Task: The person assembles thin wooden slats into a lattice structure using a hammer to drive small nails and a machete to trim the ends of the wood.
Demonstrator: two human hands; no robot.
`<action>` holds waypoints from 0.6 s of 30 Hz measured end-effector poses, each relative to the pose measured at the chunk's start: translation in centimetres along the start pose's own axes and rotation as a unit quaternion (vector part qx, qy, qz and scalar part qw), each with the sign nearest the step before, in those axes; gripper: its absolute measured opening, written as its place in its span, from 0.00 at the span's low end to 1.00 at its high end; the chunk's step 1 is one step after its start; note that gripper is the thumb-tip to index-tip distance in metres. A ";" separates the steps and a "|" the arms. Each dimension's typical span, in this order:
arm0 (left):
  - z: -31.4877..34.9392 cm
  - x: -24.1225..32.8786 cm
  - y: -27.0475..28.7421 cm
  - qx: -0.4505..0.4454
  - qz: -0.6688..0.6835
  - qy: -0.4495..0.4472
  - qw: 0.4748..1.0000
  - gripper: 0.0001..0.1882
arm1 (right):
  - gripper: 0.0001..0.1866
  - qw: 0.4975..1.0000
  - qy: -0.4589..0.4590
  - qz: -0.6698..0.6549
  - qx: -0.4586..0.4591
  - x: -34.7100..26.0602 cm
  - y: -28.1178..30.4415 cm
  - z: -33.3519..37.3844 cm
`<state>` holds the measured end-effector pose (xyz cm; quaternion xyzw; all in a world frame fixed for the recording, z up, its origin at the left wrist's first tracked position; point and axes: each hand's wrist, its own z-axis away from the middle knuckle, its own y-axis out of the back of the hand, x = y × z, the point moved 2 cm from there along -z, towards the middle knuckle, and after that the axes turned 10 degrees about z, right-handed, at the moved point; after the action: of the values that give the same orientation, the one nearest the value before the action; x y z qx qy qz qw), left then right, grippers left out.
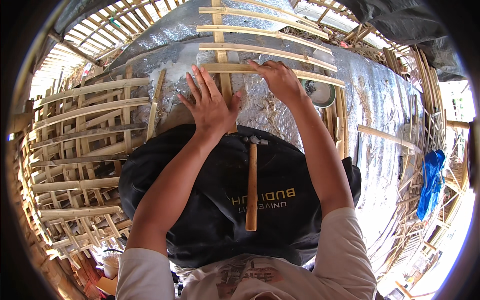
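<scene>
My left hand lies with its fingers spread, the fingertips by the left end of a bamboo slat; I cannot tell whether they touch it. My right hand is closed on the middle of that slat, thumb and fingers bent over it. The slat crosses an upright bamboo strip, and several similar slats lie across the same strip farther away. A hammer with a wooden handle rests on the black cloth over my lap, its head toward the slats.
Finished-looking bamboo lattice panels are stacked at the left. A round bowl stands beyond my right forearm on silvery sheeting. A loose strip lies left of my left hand, another at the right. A blue plastic bag hangs far right.
</scene>
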<state>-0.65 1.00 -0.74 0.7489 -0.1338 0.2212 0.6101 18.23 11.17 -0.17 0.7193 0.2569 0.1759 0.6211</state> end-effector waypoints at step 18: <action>-0.3 0.3 0.3 -0.004 -0.031 -0.069 0.997 0.46 | 0.19 0.998 -0.024 -0.060 -0.006 0.0 0.5 -0.3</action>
<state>-0.61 1.27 -0.35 0.7637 -0.1532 0.1493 0.6091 18.13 11.32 0.33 0.7027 0.2841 0.1226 0.6406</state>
